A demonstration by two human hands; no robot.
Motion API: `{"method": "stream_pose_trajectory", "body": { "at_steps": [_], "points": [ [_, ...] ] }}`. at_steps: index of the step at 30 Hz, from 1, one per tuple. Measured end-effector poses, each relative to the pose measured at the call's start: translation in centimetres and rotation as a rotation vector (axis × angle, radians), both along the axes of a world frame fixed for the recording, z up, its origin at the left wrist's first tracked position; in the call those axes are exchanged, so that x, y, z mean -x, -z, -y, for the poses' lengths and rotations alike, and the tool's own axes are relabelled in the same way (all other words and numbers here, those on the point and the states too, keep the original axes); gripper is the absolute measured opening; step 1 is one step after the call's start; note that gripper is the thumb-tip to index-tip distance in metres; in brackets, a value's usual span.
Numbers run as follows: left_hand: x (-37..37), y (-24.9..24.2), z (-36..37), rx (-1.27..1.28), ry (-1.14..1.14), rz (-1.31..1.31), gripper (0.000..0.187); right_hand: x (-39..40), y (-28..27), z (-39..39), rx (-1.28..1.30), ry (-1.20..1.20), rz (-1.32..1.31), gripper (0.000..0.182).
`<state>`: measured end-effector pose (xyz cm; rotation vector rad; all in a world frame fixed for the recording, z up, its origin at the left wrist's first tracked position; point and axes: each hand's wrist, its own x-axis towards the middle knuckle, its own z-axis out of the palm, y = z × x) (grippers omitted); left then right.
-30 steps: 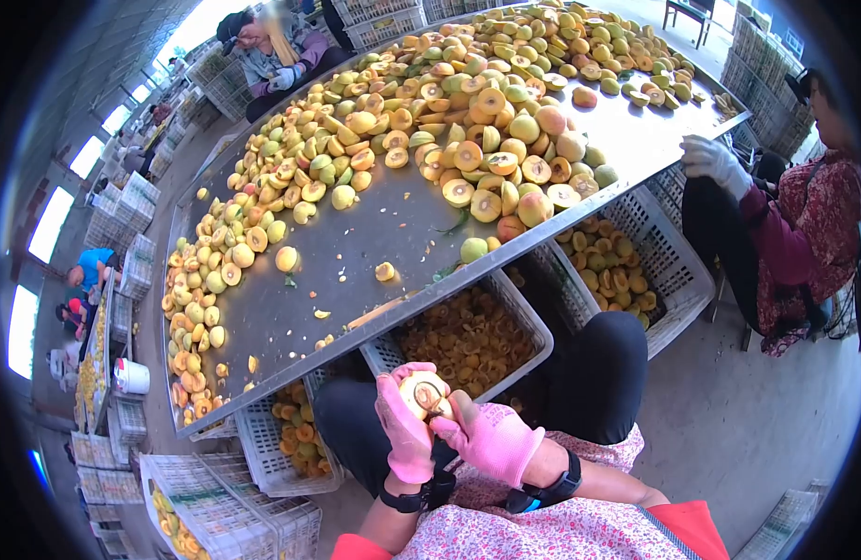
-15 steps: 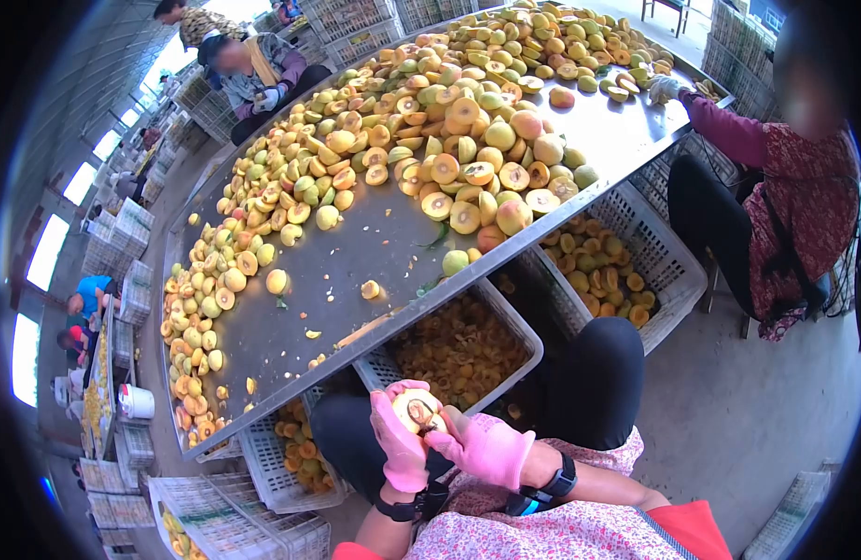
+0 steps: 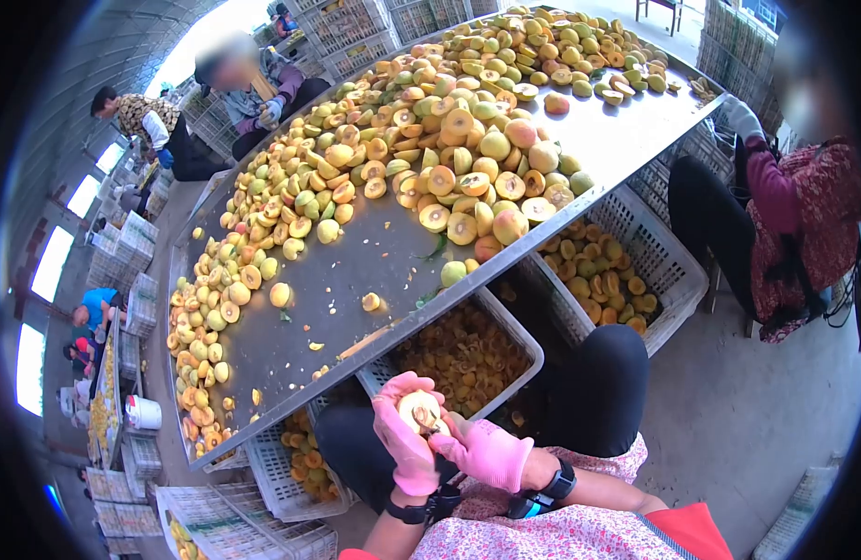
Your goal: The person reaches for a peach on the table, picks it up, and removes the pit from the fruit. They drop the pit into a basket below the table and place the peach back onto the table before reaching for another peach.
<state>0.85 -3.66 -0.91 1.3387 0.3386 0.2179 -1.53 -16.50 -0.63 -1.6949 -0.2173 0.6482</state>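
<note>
My left hand (image 3: 404, 437), in a pink glove, is wrapped around a peach half (image 3: 419, 411) above my lap. Its pale cut face is turned up, with a brown pit area in the middle. Close against the half's lower right edge, my right hand (image 3: 486, 452), also pink-gloved, has its fingers closed. Something small and dark shows at those fingertips, too hidden to name. Just beyond my hands, under the table edge, stands a crate (image 3: 533, 358) of brownish peach pieces.
The metal table (image 3: 337, 280) carries a large heap of halved peaches (image 3: 430, 149). Crates of halves stand below it, one at right (image 3: 673, 280) and one at left (image 3: 286, 476). A co-worker (image 3: 794, 205) sits at right; another (image 3: 249, 84) sits across the table.
The co-worker at right has drawn a gloved hand back from the fruit to the table's edge. A dark curved line around the pit no longer shows. My hands stay nearly in place.
</note>
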Motion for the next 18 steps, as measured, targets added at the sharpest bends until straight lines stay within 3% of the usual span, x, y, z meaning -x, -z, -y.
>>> {"method": "stream_pose_trajectory", "body": {
  "at_steps": [2,5,8,12,14,15,17,18],
  "points": [
    [0.4,-0.3,0.2,-0.04,-0.089,0.037,0.068,0.0,0.5,-0.1,-0.009,-0.054,-0.06,0.054],
    [0.1,-0.9,-1.6,-0.068,0.092,-0.093,0.077,-0.1,1.0,0.1,-0.075,-0.133,-0.054,0.052],
    [-0.4,-1.3,-2.3,-0.107,0.188,-0.093,0.081,0.3,1.0,-0.5,-0.131,-0.067,-0.041,0.047],
    [-0.7,-0.9,-3.3,-0.183,0.34,0.096,0.086,1.0,3.7,-1.6,-0.281,-0.091,-0.15,0.047],
    [-1.3,-0.2,-4.5,-0.158,0.44,0.137,0.086,1.1,3.9,-1.8,-0.487,-0.113,-0.333,0.043],
    [-1.5,-0.1,-5.0,-0.139,0.543,0.18,0.086,0.8,2.6,-1.3,-0.484,-0.119,-0.336,0.043],
    [-1.7,-0.2,-5.5,-0.088,0.59,0.153,0.086,0.4,-0.2,0.1,-0.527,-0.217,-0.677,0.041],
    [-1.7,-0.4,-5.7,-0.039,0.639,0.125,0.087,0.7,0.2,-0.1,-0.523,-0.224,-0.685,0.041]
  ]
}}
